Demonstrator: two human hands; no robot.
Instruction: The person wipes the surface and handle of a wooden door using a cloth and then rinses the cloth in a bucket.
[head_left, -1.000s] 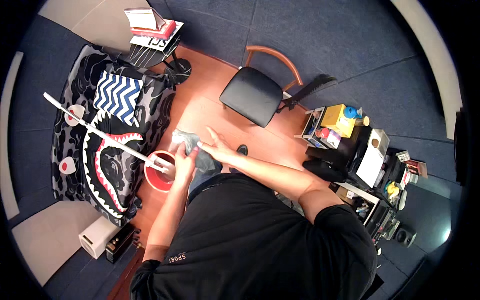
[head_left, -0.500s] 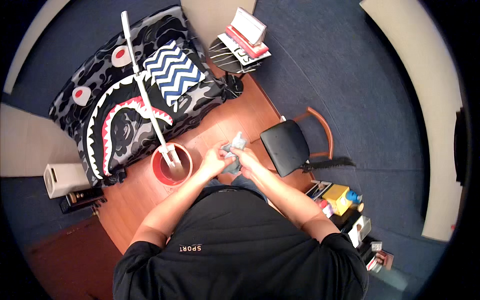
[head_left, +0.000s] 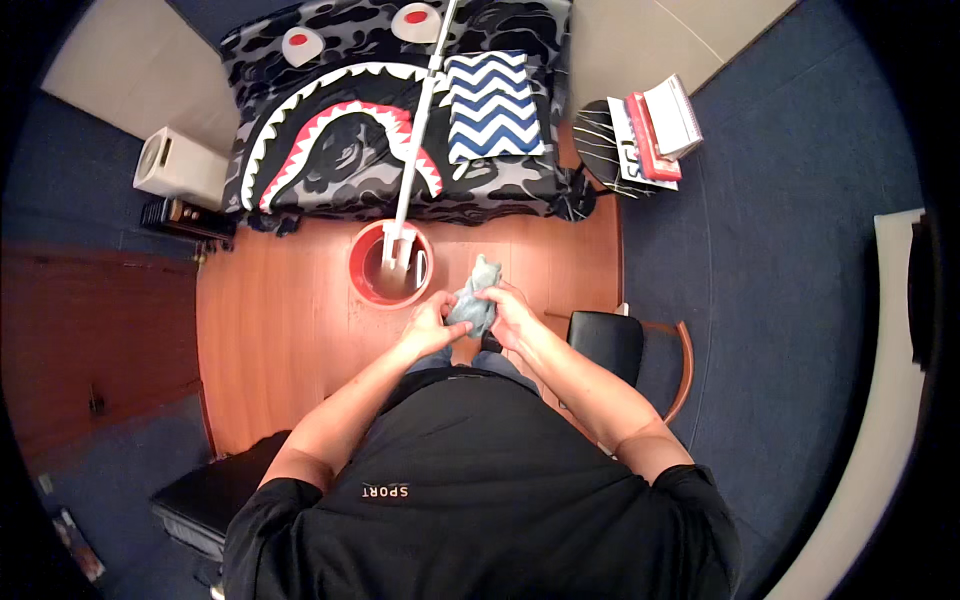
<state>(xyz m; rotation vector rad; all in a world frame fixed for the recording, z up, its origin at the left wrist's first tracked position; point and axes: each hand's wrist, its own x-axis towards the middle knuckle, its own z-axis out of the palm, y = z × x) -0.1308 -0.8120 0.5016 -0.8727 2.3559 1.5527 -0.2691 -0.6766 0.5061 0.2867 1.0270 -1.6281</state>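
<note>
A crumpled grey-blue cloth (head_left: pixel 473 310) is held in front of my body, above the wooden floor. My left hand (head_left: pixel 430 326) pinches its lower left side with thumb and fingers. On the opposite side, my right hand (head_left: pixel 511 314) grips it, thumb lying over the fabric. The upper end of the cloth sticks up past both hands. Just left of and beyond my hands stands a red bucket (head_left: pixel 357 268) with murky water in it. A white-handled mop (head_left: pixel 408 185) rests with its head in the bucket and its pole leaning on the sofa.
Ahead is a sofa (head_left: pixel 340 165) under a dark camouflage cover, with a zigzag cushion (head_left: pixel 495 105). A small round table (head_left: pixel 592 140) carries a calendar (head_left: pixel 672 118). To my right stands a black-seated chair (head_left: pixel 606 345); a white box-shaped appliance (head_left: pixel 185 165) is far left.
My view has turned left, so the sofa and bucket now sit more squarely ahead. The cloth hangs more spread between my hands, and both hands still hold it.
</note>
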